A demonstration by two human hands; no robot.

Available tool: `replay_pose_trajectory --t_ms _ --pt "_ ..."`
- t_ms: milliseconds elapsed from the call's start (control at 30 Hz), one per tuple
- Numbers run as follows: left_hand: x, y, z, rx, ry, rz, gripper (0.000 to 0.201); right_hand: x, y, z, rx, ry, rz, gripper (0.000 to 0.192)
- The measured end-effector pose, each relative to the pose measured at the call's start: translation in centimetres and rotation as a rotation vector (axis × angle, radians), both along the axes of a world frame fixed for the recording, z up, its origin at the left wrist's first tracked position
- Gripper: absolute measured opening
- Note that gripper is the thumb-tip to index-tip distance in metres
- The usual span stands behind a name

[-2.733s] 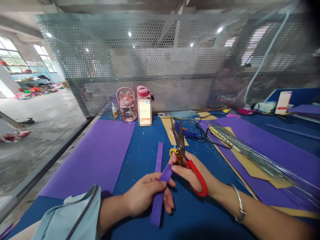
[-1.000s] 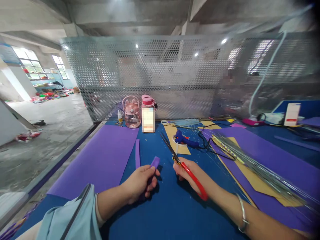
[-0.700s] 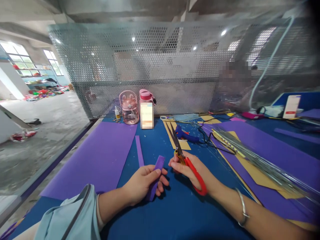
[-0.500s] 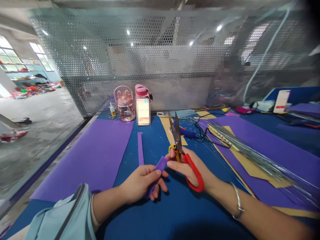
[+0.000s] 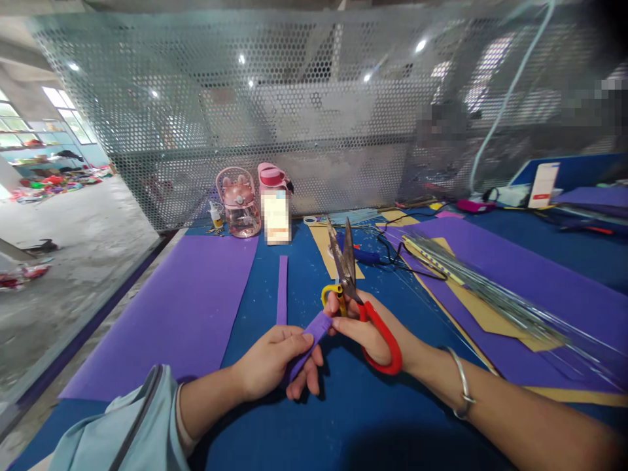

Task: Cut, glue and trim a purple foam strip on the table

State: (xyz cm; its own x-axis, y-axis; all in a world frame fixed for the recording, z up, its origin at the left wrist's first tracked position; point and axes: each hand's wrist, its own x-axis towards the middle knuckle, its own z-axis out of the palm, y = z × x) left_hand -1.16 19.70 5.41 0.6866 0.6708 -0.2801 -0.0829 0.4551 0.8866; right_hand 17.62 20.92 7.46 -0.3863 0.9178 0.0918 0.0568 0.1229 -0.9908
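1. The left hand [image 5: 275, 363] was closed round a short purple foam strip [image 5: 310, 337], thumb on top and fingers curled under, holding it above the blue table [image 5: 343, 418] near the front edge.
2. The right hand [image 5: 366, 327] gripped red-and-yellow-handled metal scissors [image 5: 350, 288], fingers through the red loop; its fingertips also touched the strip's far end. The blades stood only a little apart and pointed up and away, off the strip.
3. The strip's long axis ran diagonally: near end tucked in the left palm, free end pointing forward and to the right, toward the scissors' pivot. It looked tilted slightly upward at the free end.
4. Judgement on doing the step well: keep the strip taut between both hands, leave enough free length past the left thumb, and bring the blades square across the long axis so any cut comes out straight. Left fingers should stay behind the blade line.
5. Judgement on risk: thin foam bends easily, so a loose hold could let it fold between the blades.
6. Nearby: a long narrow purple foam strip [image 5: 282, 289] lay flat just beyond the left hand, pointing away; a large purple foam sheet [image 5: 186, 307] lay to the left; a bundle of thin metal wires [image 5: 490, 297] lay well apart at the right.
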Motion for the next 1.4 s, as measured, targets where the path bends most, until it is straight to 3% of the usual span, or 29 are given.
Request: replay_pose_trajectory --t_ms 167,300,367,467,567,667,733,867,1000,1233,1333,1400 --pt "0.1 0.0 -0.3 0.031 0.034 -0.002 0.045 0.1 -0.1 -0.2 -0.051 0.039 0.009 0.013" --pt "0.0 -0.4 -0.2 0.132 0.122 -0.031 0.046 0.0 -0.5 0.2 0.086 -0.125 -0.027 0.017" --pt "-0.3 -0.5 0.7 0.361 0.260 -0.068 0.039 0.2 -0.3 0.3 0.149 -0.148 -0.102 0.014" --pt "-1.6 -0.4 4.0 0.886 0.634 -0.152 0.027 0.9 0.7 0.2 0.205 -0.084 -0.292 0.013" --pt "-3.8 -0.2 8.2 1.185 1.023 -0.043 0.031 1.9 2.3 -0.5 0.222 0.001 -0.451 0.014" --pt "-6.3 -0.4 11.0 1.192 1.325 0.074 0.028 2.6 3.5 -1.3 0.203 0.042 -0.530 0.015" --pt "-7.5 -0.8 11.3 1.122 1.402 0.010 0.024 3.0 4.0 -1.6 0.191 0.029 -0.538 0.015" --pt "-7.5 -1.6 9.8 0.880 1.278 -0.354 0.040 3.2 3.9 -1.3 0.180 -0.050 -0.473 0.013" --pt "-6.5 -1.9 8.5 0.753 1.105 -0.467 0.058 2.9 3.2 -0.4 0.195 -0.143 -0.402 0.011" --pt "-7.0 -1.3 7.2 0.910 1.293 -0.317 0.051 2.8 2.9 -0.2 0.236 -0.265 -0.381 0.009" --pt "-6.0 -0.9 7.4 0.956 1.230 -0.163 0.059 2.6 2.9 -1.0 0.190 -0.222 -0.305 0.010" --pt "-4.8 -1.0 7.6 0.887 1.126 -0.024 0.062 2.3 2.7 -1.3 0.178 -0.218 -0.284 0.011"
